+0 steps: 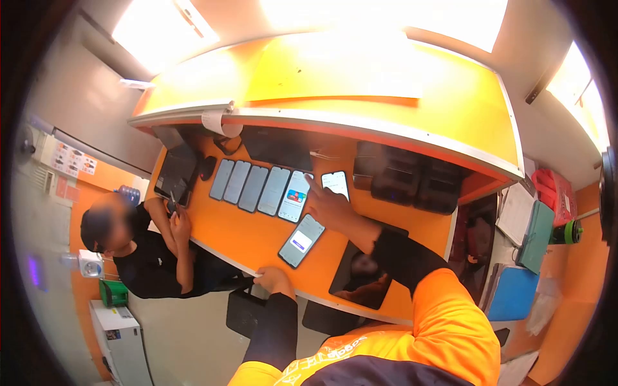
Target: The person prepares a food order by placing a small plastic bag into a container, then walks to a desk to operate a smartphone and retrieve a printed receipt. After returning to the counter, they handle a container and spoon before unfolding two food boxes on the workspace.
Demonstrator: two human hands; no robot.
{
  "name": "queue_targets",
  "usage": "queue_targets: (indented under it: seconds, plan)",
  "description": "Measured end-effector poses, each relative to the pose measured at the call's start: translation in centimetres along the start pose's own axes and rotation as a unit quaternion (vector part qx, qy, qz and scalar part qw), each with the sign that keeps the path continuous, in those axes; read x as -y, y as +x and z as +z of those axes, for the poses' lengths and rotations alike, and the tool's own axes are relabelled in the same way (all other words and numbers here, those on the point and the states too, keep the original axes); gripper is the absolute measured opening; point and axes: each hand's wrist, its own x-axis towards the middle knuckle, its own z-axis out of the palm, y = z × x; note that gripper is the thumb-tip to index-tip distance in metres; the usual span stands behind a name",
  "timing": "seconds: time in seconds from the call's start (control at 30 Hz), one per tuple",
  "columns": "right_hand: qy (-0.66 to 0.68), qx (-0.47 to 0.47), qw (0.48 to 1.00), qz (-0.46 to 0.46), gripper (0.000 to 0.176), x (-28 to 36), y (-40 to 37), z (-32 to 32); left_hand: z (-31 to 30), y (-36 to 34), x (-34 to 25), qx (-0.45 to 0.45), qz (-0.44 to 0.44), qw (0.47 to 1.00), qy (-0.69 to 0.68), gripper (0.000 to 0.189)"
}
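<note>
I look down on an orange desk (254,235) with a row of several phones (251,186) lying flat. My right hand (331,206) reaches over it, index finger stretched out and touching the lit phone (296,195) near the right end of the row. Another lit phone (336,182) lies just beyond that hand. A further phone (301,240) with a lit screen lies closer to me, below the hand. My left hand (275,280) rests on the desk's near edge, fingers curled over it, holding nothing loose.
A seated person in black (138,248) sits at the left end of the desk with both hands near a dark laptop (175,172). Dark devices (412,183) stand at the back right. A tablet (357,270) lies under my right forearm. A blue folder (512,293) lies right.
</note>
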Motion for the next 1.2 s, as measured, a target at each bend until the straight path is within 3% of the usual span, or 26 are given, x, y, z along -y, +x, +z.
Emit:
queue_targets:
  seconds: [0.13,0.2,0.3,0.43,0.57,0.67,0.73,0.8,0.87,0.97,1.17,1.2]
  plan:
    - [-0.147,-0.056,0.986,-0.047,0.049,0.4,6.9,1.9,0.2,0.5,0.3,0.007,0.013,1.000,-0.017,0.046]
    - [-0.167,-0.011,0.986,-0.010,0.050,0.7,9.4,2.3,-0.2,0.2,0.1,0.004,0.014,1.000,-0.009,0.045]
    - [-0.164,-0.029,0.985,0.040,0.056,-1.5,11.2,5.9,-0.8,-0.4,-0.5,0.008,0.007,1.000,-0.007,0.043]
    - [-0.149,0.063,0.986,0.048,0.051,-0.6,10.1,5.2,-0.9,-0.5,-0.6,0.002,0.007,1.000,0.006,0.040]
    - [-0.112,0.063,0.992,0.001,0.047,1.6,6.4,1.1,-0.9,-0.3,-0.8,0.003,0.005,1.000,0.019,0.038]
    - [-0.050,0.063,0.996,0.049,0.042,1.8,2.5,-2.1,-1.5,-1.1,-1.4,0.008,0.005,1.000,0.024,0.039]
    - [0.019,-0.079,0.997,0.005,0.036,-0.4,-1.8,-3.0,-2.5,-1.7,-2.1,0.015,-0.003,1.000,0.017,0.040]
    - [0.012,-0.187,0.982,0.036,0.034,-1.7,-5.9,-4.7,-2.8,-2.0,-2.5,0.013,-0.006,0.999,0.036,0.042]
    - [0.007,-0.285,0.958,0.036,0.042,-4.1,-9.3,-6.8,-2.9,-1.9,-2.4,0.015,-0.003,0.999,0.031,0.043]
    - [-0.107,-0.283,0.948,0.102,0.061,-7.2,-12.4,-9.4,-2.5,-1.7,-1.6,0.015,0.017,1.000,-0.016,0.042]
    - [-0.173,-0.150,0.953,0.199,0.096,-10.4,-12.8,-12.0,-2.8,-0.8,-1.1,0.085,-0.002,0.996,-0.011,0.053]
    - [-0.163,-0.151,0.954,0.201,0.098,-10.4,-12.9,-12.4,-1.9,0.1,-0.1,0.102,0.034,0.994,0.013,0.055]
